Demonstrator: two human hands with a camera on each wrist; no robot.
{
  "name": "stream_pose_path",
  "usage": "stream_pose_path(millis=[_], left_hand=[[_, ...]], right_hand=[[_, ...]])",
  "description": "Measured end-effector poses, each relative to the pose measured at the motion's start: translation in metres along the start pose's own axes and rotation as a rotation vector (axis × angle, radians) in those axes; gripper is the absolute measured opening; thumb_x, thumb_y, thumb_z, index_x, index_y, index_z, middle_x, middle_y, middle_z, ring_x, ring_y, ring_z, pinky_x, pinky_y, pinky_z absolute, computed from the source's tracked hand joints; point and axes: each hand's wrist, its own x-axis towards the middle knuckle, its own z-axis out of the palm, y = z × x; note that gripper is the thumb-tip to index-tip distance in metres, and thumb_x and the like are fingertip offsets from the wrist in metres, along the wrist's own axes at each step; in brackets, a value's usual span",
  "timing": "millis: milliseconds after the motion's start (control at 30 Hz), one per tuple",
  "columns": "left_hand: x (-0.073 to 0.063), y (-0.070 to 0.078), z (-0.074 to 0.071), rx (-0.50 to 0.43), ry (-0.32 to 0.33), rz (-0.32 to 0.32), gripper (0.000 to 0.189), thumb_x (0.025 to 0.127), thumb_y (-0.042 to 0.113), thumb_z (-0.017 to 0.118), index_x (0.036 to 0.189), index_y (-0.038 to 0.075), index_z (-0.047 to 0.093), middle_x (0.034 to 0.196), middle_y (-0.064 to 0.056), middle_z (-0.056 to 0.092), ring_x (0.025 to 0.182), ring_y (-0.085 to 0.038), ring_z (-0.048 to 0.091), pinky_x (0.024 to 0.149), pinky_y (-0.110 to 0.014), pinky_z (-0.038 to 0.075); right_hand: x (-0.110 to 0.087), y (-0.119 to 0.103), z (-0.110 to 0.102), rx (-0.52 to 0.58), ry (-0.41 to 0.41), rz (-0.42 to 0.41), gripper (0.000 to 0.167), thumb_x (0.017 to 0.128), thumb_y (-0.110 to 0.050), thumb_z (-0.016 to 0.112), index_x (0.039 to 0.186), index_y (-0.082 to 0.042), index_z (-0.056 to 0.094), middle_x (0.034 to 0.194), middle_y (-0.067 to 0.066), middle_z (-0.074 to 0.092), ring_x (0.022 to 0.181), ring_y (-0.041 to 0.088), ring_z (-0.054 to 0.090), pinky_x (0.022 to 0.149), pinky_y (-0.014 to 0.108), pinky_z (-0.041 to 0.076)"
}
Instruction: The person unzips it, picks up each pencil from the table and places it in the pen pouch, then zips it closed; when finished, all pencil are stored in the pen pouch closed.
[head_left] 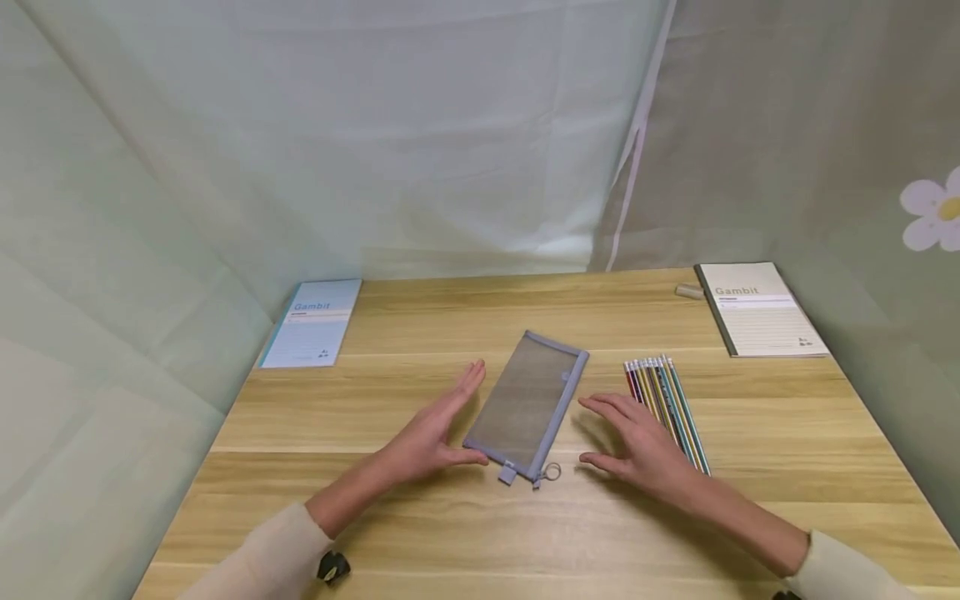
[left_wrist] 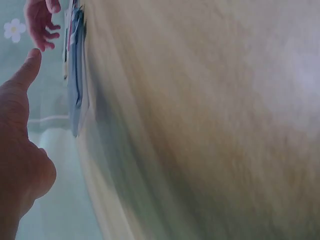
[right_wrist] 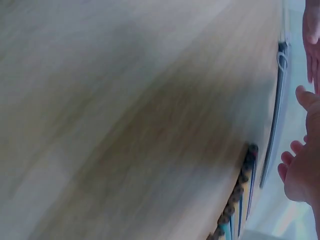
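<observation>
A flat mesh zip pouch (head_left: 521, 400) with grey-blue edging lies slanted at the middle of the table, a small fabric tab and a metal ring (head_left: 552, 472) at its near end. To its left is my left hand (head_left: 431, 437), fingers straight and thumb spread; the thumb tip overlaps the pouch's near left corner in the head view. My right hand (head_left: 641, 446) hovers right of the pouch, fingers loosely bent, nothing held. Its wrist and back partly hide a row of pencils (head_left: 678, 404). In the right wrist view the pencil ends (right_wrist: 232, 205) show below the hand.
A blue notebook (head_left: 311, 325) lies at the back left, and a white one (head_left: 761, 310) with a dark spine at the back right. Beside the latter is a small beige eraser-like block (head_left: 689, 292). Cloth curtains (head_left: 450, 133) enclose the table's back and sides.
</observation>
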Motion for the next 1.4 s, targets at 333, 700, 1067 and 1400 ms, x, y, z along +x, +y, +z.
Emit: stream_pose_path(millis=[333, 700, 1067, 1400], left_hand=[[0.004, 0.011, 0.019, -0.041, -0.077, 0.043, 0.118, 0.081, 0.028, 0.094, 0.170, 0.009, 0.018, 0.176, -0.013, 0.016, 0.160, -0.026, 0.019, 0.124, -0.044, 0.027], [0.008, 0.016, 0.036, -0.033, -0.184, 0.129, 0.101, 0.087, 0.029, 0.089, 0.165, 0.002, 0.032, 0.170, -0.020, 0.030, 0.155, -0.031, 0.032, 0.122, -0.046, 0.033], [0.009, 0.016, 0.044, 0.070, -0.252, 0.217, 0.080, 0.090, 0.032, 0.085, 0.157, 0.005, 0.050, 0.160, -0.012, 0.049, 0.146, -0.027, 0.049, 0.118, -0.041, 0.041], [0.008, 0.016, 0.048, 0.135, -0.237, 0.243, 0.069, 0.093, 0.035, 0.082, 0.152, 0.007, 0.058, 0.155, -0.009, 0.056, 0.142, -0.025, 0.054, 0.117, -0.040, 0.043]], right_hand=[[0.002, -0.017, 0.019, 0.142, -0.087, -0.003, 0.053, 0.077, -0.023, 0.096, 0.123, -0.009, 0.075, 0.122, 0.001, 0.072, 0.111, 0.019, 0.066, 0.093, 0.043, 0.058], [0.003, -0.025, 0.032, 0.185, -0.134, -0.058, 0.032, 0.084, -0.019, 0.092, 0.113, -0.011, 0.080, 0.114, -0.005, 0.073, 0.106, 0.013, 0.065, 0.089, 0.037, 0.058], [0.004, -0.029, 0.039, 0.124, -0.127, -0.034, 0.029, 0.082, -0.025, 0.093, 0.106, -0.017, 0.081, 0.109, -0.011, 0.073, 0.099, 0.007, 0.062, 0.083, 0.032, 0.056], [0.004, -0.034, 0.043, 0.130, -0.125, -0.024, 0.020, 0.083, -0.024, 0.092, 0.098, -0.019, 0.080, 0.103, -0.011, 0.073, 0.094, 0.006, 0.061, 0.079, 0.029, 0.055]])
